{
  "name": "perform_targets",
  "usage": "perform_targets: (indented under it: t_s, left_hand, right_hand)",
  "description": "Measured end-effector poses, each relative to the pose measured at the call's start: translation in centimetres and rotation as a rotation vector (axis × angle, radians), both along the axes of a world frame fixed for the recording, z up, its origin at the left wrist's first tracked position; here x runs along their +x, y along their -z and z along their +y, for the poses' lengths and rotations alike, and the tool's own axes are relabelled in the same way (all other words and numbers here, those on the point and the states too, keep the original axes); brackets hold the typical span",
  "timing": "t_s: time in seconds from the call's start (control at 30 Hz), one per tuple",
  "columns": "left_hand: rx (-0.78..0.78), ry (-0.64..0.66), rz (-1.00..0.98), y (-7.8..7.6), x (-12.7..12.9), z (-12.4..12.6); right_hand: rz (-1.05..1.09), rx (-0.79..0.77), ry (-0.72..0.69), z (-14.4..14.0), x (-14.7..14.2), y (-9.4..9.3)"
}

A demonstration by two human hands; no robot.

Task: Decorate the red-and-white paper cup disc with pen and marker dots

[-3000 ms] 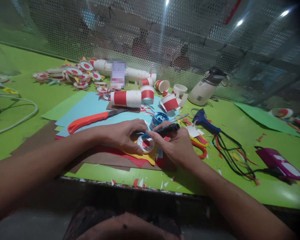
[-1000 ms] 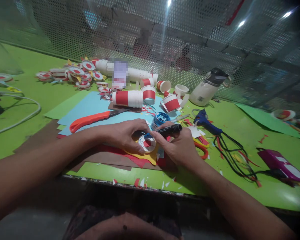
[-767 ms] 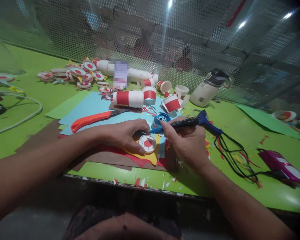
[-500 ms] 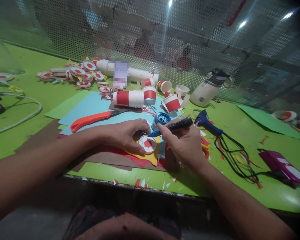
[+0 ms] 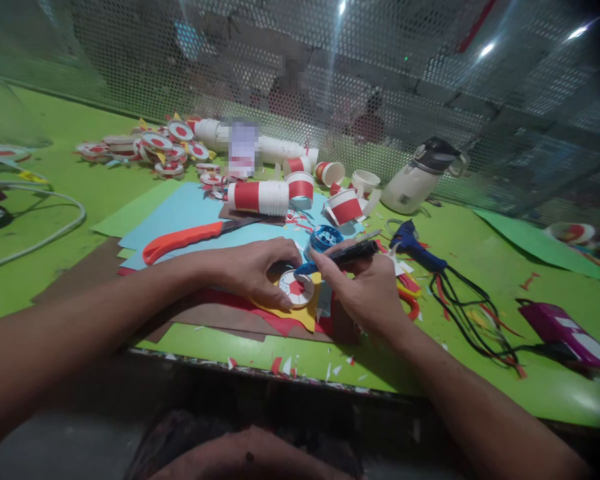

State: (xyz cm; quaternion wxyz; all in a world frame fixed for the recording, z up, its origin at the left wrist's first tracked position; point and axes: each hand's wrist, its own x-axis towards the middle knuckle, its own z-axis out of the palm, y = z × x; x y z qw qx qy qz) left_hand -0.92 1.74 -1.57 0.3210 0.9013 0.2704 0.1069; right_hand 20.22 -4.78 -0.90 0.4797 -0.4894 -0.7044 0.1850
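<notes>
Currently, disc [image 5: 296, 289]: lying on yellow paper [image 5: 307, 321] near the middle of the bench's [image 5: 205, 339] front edge.
Left hand [image 5: 260, 270]: curling round the disc's left side, thumb resting at its rim.
Right hand [image 5: 370, 287]: gripping the pen [image 5: 350, 255], its blue tip pointing at the disc's far rim; contact is not showing clearly.
Dots: apparently being added one by one, gathering on the disc's left.
Pen tip: probably calling for a light, exact touch, disc staying steady.
Tag [image 5: 243, 150]: standing blurred toward the back edge, showing nothing legible.
Box [image 5: 567, 330]: bearing white labels, too small for reading.
</notes>
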Motion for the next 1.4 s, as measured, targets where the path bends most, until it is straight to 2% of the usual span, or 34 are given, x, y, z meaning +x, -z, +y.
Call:
perform_targets:
  t_s: [0.87, 1.07, 1.4]
  left_hand:
    - [-0.011, 0.017, -0.005, -0.17, 0.11, -0.02]
    - [0.009, 0.03, -0.009, -0.11, 0.05, 0.0]
    - [-0.006, 0.032, -0.034, 0.03, 0.11, 0.04]
  right_hand:
    - [-0.027, 0.033, -0.038, 0.18, -0.05, 0.18]
    - [-0.03, 0.019, -0.03, -0.02, -0.01, 0.12]
    - [0.036, -0.037, -0.096, -0.23, -0.29, 0.09]
